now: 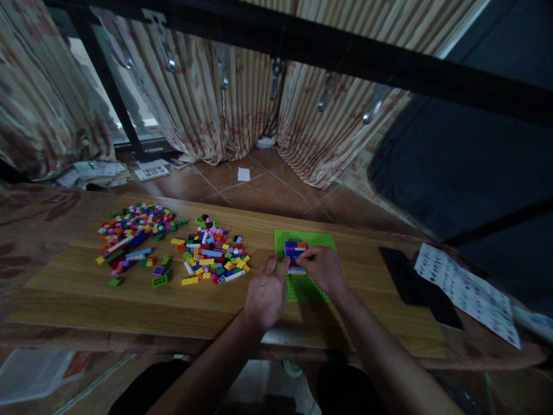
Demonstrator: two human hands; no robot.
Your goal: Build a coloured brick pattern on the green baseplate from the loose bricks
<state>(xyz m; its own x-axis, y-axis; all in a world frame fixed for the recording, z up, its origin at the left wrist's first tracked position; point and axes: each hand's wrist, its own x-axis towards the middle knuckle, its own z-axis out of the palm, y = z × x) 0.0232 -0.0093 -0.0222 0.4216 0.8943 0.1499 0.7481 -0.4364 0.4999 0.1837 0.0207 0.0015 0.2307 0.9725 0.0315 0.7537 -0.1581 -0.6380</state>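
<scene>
A green studded baseplate [309, 294] lies on the wooden board, in front of me. On it sits a flat build of toy bricks [295, 246], mostly blue and purple, with some orange and a pale row at the near side. My left hand [266, 294] rests at the left edge of the plate, fingers stretched forward, its thumb side touching the build. From the right, my right hand [325, 270] reaches over the plate with thumb and forefinger pinched together at the build. Whatever is between those fingertips is hidden.
Left of the plate lies a pile of mixed bricks [211, 253]; farther left is a larger pile [142, 219]. Several single bricks lie near them. At right are a black flat object [415, 282] and a printed sheet [469, 291]. A dark bar [302, 43] crosses above.
</scene>
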